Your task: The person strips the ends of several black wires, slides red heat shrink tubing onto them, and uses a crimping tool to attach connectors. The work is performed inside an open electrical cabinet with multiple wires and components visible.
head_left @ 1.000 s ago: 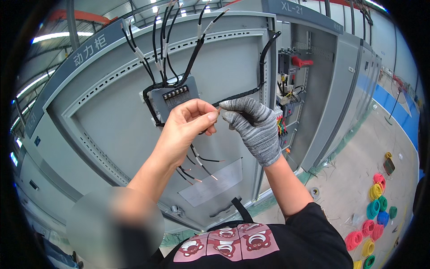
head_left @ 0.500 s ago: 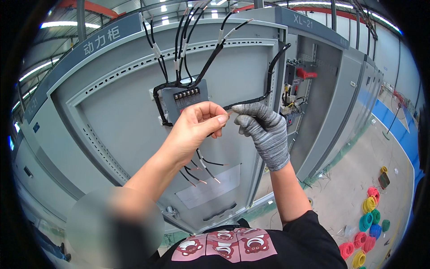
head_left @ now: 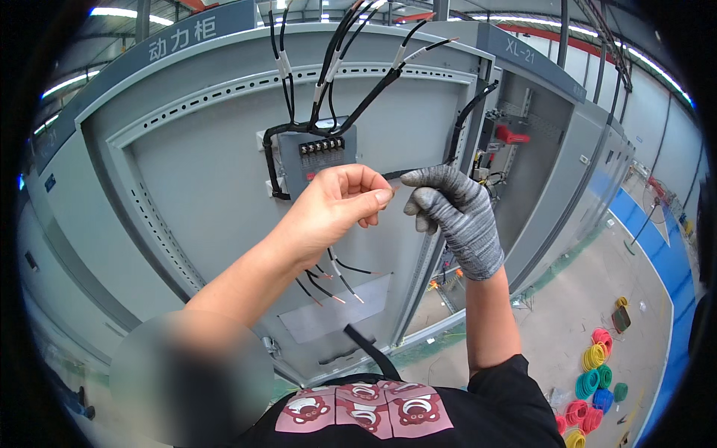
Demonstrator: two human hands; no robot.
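Observation:
My bare left hand [head_left: 340,200] is closed in a pinch in front of an open grey cabinet door [head_left: 403,97]. Something tiny may show at its fingertips, but I cannot make it out. Just to its right, my right hand [head_left: 457,216], in a grey knitted glove, has thumb and forefinger pressed together; what they hold, if anything, is hidden. A narrow gap separates the two hands. Behind them runs a black-wrapped wire harness [head_left: 457,134], partly covered by the hands. Above my left hand, a grey device with a black terminal block [head_left: 322,147] is mounted on the door.
Black wires with white sleeves [head_left: 326,86] fan out above the device; several stripped ends [head_left: 343,278] hang below. A black strap [head_left: 366,347] sticks up near my shirt. The cabinet interior holds a red handle [head_left: 512,135]. Coloured wire coils [head_left: 588,383] lie on the floor at right.
The view has shifted, and the cabinet appears slightly differently placed. Both hands stay pinched, with the gap between them slightly wider. A black strap now rises at the lower middle.

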